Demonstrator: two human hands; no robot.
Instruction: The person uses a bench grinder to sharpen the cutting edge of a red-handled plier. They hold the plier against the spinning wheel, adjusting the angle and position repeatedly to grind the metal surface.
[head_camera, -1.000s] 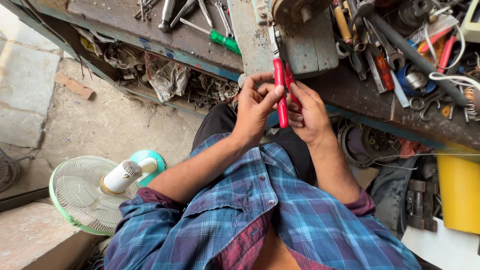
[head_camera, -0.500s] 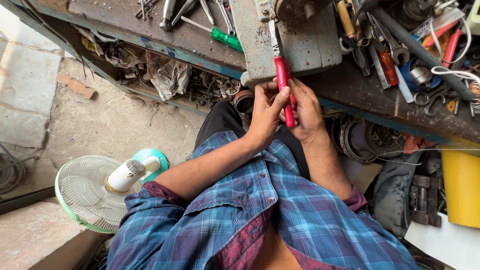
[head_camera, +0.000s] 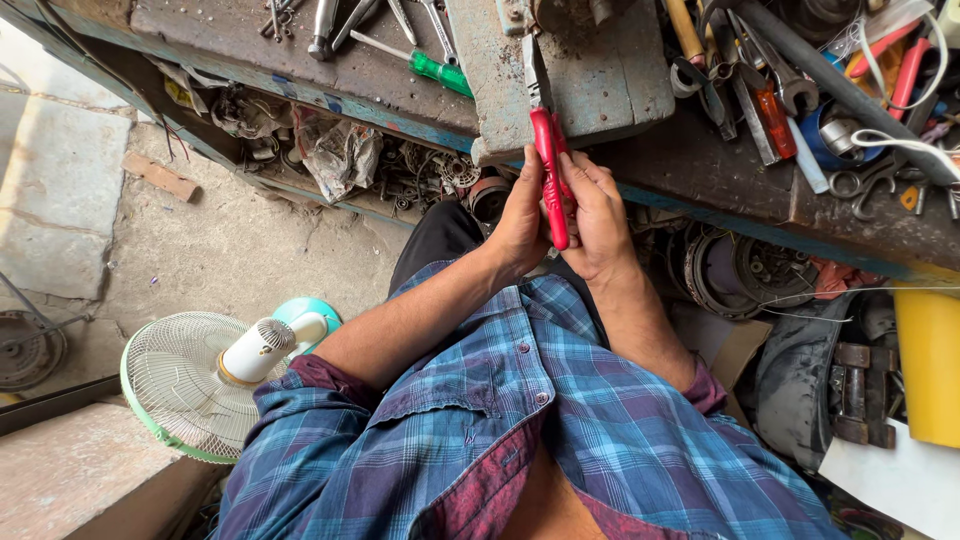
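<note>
Your two hands meet just under the edge of the table, and between them stands one pair of red-handled pliers, nose up, its metal tip lying over the worn grey block at the table's edge. Your left hand wraps the handles from one side, fingers curled shut on them; your right hand closes on them from the other side, fingers clenched over the red grips. What the pliers' nose bites on is too small to make out, and the lower ends of the handles are partly hidden behind your palms. Count the rest: one green-handled screwdriver lies on the table to the left of the block, with several steel tools above it cut off by the top edge, too cropped to count. To the right sits a jumble of tools and cables, overlapping too much for a tally. Below the table, a shelf of dark metal parts is hard to read. On the floor stands one green-rimmed fan, lower left, and one yellow container is cut off at the right edge.
</note>
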